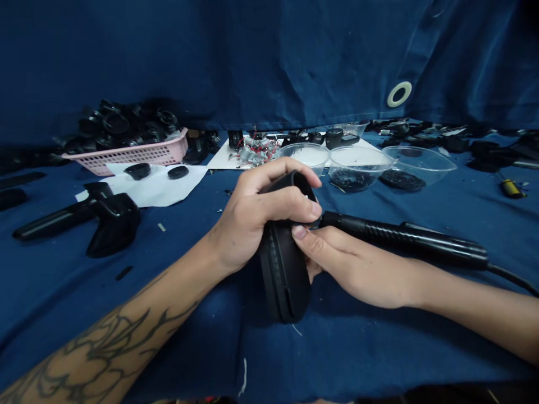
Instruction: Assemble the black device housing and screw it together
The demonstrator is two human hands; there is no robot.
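Between my hands is a black plastic housing (286, 275), held upright and tilted, with an open hollow top end and a long slot down its side. My left hand (261, 207) wraps round its upper part, thumb and index finger near the rim. My right hand (337, 258) grips the housing's right side, its thumb pressed just below the left thumb; the other fingers are partly hidden behind. Just beyond my right hand lies a black electric screwdriver (421, 238) with a cord, its tip end close to the fingers. Whether a small part sits at the fingertips I cannot tell.
A pink basket (138, 156) heaped with black parts stands back left, by white paper (168, 193). Black handled housings (112, 224) lie at left. Clear bowls (357, 163) with small dark screws and a pile of wired motors (256, 150) are behind. A yellow-and-black piece (511, 188) lies right.
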